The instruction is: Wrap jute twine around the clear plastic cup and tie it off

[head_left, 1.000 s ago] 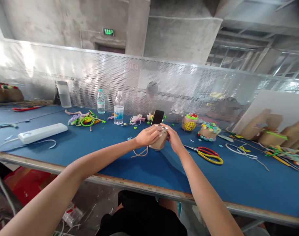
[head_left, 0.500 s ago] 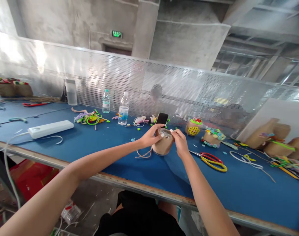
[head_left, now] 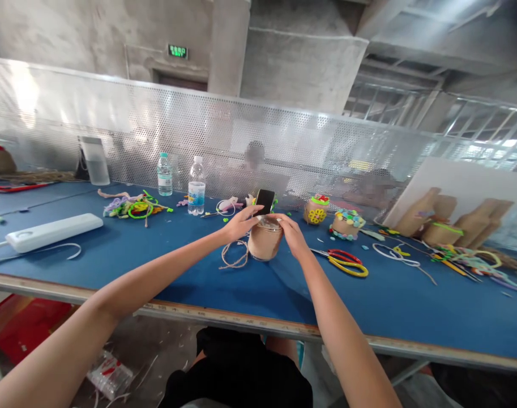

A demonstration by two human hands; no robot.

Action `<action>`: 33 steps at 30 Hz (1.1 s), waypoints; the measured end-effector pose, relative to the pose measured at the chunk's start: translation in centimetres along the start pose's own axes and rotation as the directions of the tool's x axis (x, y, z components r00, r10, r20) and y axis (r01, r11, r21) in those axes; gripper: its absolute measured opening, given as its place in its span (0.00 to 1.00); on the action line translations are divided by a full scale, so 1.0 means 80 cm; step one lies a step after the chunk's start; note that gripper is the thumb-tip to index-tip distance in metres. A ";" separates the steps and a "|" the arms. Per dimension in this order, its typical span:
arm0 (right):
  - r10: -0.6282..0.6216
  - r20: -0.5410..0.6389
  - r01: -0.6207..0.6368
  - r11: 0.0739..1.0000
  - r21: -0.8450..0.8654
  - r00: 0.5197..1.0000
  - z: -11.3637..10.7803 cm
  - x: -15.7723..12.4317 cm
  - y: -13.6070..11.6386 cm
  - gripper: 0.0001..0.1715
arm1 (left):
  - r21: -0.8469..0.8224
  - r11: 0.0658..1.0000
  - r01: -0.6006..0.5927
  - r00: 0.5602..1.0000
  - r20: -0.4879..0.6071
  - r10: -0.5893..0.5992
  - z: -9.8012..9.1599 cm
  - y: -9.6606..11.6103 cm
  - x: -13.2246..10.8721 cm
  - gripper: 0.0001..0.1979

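A twine-wrapped jar (head_left: pixel 264 241) with a clear rim stands on the blue table (head_left: pixel 190 272) in front of me. My left hand (head_left: pixel 241 224) is closed on its upper left side, fingers over the rim. On the upper right side, my right hand (head_left: pixel 291 231) also grips the jar. Loose twine (head_left: pixel 235 255) curls on the table left of the jar. Just behind the jar leans a dark phone (head_left: pixel 265 201). Scissors (head_left: pixel 345 263) with red and yellow handles lie to the right.
Two bottles (head_left: pixel 196 187) and a tangle of coloured stems (head_left: pixel 139 207) are at the back left. A white power strip (head_left: pixel 54 232) lies left. Decorated jars (head_left: pixel 316 211) stand back right. A perforated metal screen (head_left: pixel 156 124) runs behind.
The camera view has turned right, so the scene sits further left. The jar has gone from tilted to more upright, and both hands have shifted around its rim.
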State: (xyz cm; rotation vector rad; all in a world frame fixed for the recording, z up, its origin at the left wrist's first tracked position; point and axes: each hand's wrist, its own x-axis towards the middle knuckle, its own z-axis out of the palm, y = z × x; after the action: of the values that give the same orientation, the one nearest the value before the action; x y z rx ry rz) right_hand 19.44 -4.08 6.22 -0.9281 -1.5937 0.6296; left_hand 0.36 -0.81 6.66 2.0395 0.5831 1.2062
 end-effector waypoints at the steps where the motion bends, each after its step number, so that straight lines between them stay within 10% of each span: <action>1: 0.003 -0.010 -0.003 1.000 -0.008 1.000 0.000 -0.001 -0.001 0.17 | 0.094 0.995 -0.029 0.999 -0.034 0.033 0.003 0.003 0.001 0.20; 9: -0.007 0.003 0.007 0.996 -0.089 1.000 -0.006 -0.005 -0.006 0.19 | 0.415 0.909 -0.035 0.998 -0.030 0.052 0.021 0.016 -0.008 0.24; 33: 0.180 0.150 -0.192 0.979 0.069 0.972 -0.020 -0.013 -0.017 0.33 | 0.344 0.933 -0.102 0.994 0.074 0.081 0.015 0.008 -0.002 0.15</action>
State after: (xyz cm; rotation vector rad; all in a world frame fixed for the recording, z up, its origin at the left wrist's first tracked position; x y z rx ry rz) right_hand 20.70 -5.85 7.10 -0.9956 -1.6051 0.9050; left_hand 1.35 -1.79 6.66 2.4136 0.7214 1.1552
